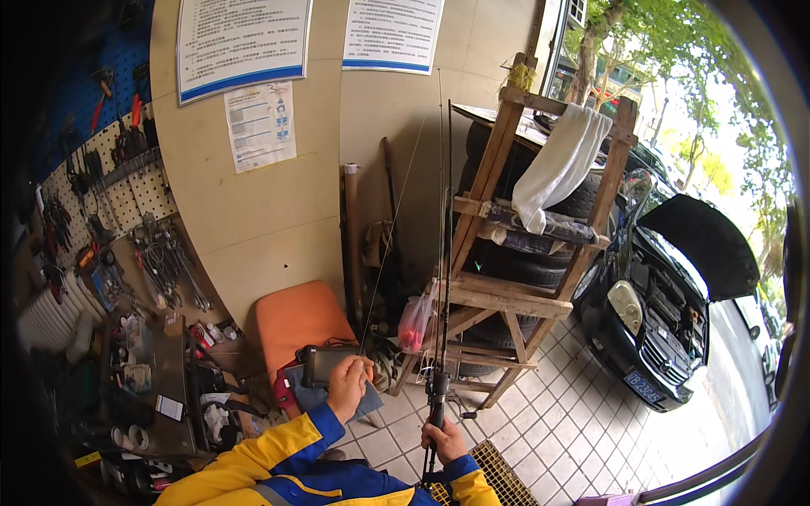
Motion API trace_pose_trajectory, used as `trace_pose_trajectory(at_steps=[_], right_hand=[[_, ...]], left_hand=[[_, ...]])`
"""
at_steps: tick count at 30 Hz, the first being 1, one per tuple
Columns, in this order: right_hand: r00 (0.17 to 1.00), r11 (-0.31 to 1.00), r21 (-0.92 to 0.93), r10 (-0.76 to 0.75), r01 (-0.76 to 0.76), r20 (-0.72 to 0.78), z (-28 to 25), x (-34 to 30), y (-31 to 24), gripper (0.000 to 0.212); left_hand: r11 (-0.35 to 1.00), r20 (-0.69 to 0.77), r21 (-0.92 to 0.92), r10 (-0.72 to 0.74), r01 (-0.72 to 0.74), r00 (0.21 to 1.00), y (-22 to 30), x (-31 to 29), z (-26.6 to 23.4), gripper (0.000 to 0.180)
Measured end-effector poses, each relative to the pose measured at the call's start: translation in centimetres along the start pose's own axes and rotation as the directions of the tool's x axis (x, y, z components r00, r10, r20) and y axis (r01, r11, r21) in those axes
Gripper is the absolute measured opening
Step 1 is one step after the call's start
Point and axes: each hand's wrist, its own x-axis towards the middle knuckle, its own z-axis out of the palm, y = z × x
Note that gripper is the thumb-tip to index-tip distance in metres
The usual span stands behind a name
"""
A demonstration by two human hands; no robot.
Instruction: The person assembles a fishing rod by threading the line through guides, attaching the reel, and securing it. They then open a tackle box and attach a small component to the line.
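Head view: the right hand (445, 440) grips a fishing rod (445, 287), upright beside the wooden rack (510, 297); the left hand (348, 386) seemingly pinches thin line (391, 239). Swinging rightward could snag the rod; slack could cause tangling.

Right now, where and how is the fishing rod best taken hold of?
Probably by the dark handle just below the reel, coming from the lower right, where the right grip wraps it. The fishing rod points nearly straight up, its handle looks thicker than the slender shaft, and the crank juts out higher up.
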Motion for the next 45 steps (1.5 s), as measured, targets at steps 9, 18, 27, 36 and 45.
trace_pose_trajectory(at_steps=[9,18,27,36,45], right_hand=[[0.999,0.999,-0.030,0.023,-0.022,0.033,0.4,-0.6,0.7,0.016],[0.997,0.996,-0.089,0.029,-0.022,0.076,2.0,-1.3,0.8,0.008],[0.996,0.986,-0.169,0.021,-0.007,0.082,1.7,-1.6,3.1,0.007],[0.990,0.981,-0.185,0.074,-0.050,0.122,1.6,-1.5,6.7,0.009],[0.979,0.983,-0.137,0.140,-0.120,0.147,2.9,-1.1,8.0,0.012]], left_hand=[[0.991,0.111,0.068,-0.125,0.117,0.986,-1.4,-0.8,0.4,0.024],[0.950,0.286,0.310,-0.052,-0.040,0.957,-3.5,-1.7,2.2,0.023],[0.852,0.309,0.490,0.030,-0.187,0.951,-3.6,-3.0,3.1,0.023],[0.785,0.278,0.599,-0.022,-0.155,0.960,-6.4,-3.0,0.9,0.026],[0.697,0.267,0.699,-0.047,-0.160,0.962,-7.0,-3.4,-1.6,0.025]])
